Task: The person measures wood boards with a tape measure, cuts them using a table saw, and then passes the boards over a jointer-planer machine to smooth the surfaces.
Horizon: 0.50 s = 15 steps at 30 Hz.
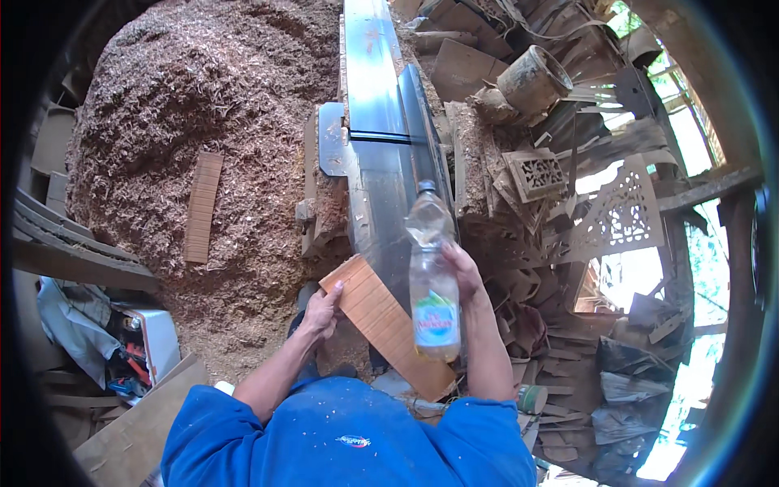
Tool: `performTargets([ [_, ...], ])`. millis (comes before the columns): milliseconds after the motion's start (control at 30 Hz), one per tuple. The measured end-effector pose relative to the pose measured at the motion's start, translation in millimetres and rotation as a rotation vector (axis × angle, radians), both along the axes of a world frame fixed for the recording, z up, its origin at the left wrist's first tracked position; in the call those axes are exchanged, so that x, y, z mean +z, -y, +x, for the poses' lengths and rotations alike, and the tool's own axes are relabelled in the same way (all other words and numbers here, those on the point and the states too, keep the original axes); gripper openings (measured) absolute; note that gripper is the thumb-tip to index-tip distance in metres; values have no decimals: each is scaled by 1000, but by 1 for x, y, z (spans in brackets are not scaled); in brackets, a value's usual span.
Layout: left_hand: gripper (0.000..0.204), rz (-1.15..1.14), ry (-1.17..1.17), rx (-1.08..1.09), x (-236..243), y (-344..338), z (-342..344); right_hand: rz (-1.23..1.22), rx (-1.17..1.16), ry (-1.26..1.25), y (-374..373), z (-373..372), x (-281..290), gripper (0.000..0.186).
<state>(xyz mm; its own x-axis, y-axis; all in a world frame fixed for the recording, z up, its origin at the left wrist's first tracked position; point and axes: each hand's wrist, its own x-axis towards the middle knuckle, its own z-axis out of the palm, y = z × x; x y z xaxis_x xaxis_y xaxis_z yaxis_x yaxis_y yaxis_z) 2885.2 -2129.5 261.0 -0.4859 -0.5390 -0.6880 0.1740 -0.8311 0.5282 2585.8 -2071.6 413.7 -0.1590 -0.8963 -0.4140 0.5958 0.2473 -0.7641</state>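
Blue shirt [333,430] nearest. Right grip [464,273] wraps plastic bottle [432,282]: probably light, squashy; hold mid-body. Left grip [325,310] pinches grooved wooden board [388,318] near one end: likely stiff.

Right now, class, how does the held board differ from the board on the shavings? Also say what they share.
The held board is in the left hand; the loose board lies on the shavings. The held board slants across the picture; the loose board runs nearly straight up it. Both are long, flat and brown.
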Motion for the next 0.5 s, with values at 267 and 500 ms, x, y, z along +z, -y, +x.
performTargets([
  [267, 58, -344, 65, 375, 78, 32, 117, 34, -10, -323, 13, 14, -32, 52],
  [500, 75, -504, 16, 690, 133, 97, 227, 175, 134, -530, -45, 12, -59, 53],
])
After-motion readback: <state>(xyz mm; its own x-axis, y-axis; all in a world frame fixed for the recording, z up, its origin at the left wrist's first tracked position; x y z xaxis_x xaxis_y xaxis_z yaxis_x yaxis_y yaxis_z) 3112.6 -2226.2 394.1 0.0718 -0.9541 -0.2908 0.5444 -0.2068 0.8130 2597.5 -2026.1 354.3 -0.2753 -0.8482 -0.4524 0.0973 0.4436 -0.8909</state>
